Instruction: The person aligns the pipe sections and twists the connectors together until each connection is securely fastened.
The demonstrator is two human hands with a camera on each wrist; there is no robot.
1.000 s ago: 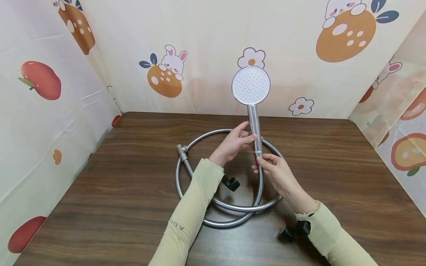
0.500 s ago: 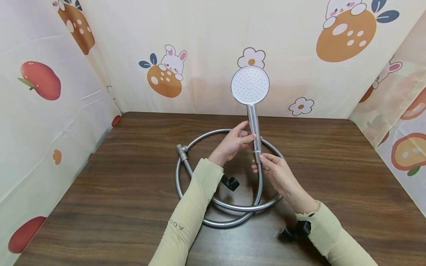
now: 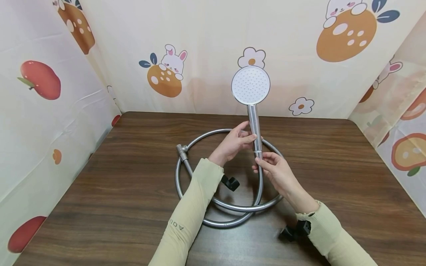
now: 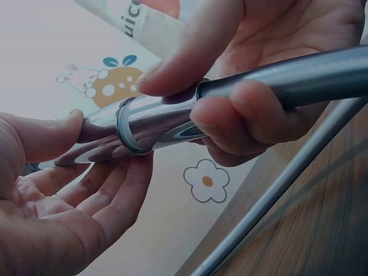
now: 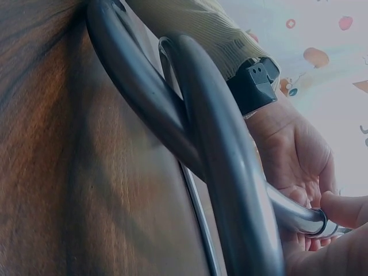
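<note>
A chrome shower head (image 3: 251,85) with a white spray face stands upright above the table. My left hand (image 3: 234,145) grips the lower part of its handle (image 3: 254,122), thumb in front. Just below, my right hand (image 3: 277,169) pinches the metal hose nut (image 4: 167,118) between thumb and fingers. In the left wrist view a narrow ring gap shows between handle and nut; whether they are threaded together I cannot tell. From the nut the grey shower hose (image 3: 260,186) runs down and lies in loops on the table. Its other end has an angled metal connector (image 3: 182,150).
The brown wooden table (image 3: 133,184) carries the coiled hose. Behind and at both sides hangs a printed curtain (image 3: 213,44) with fruit, rabbits and flowers. A black camera mount is on each wrist, the right one (image 3: 296,231) close above the table.
The right thumb and fingers have shifted slightly around the hose nut, first to the right, then back left. The shower head has swayed a little; the left hand keeps its grip.
</note>
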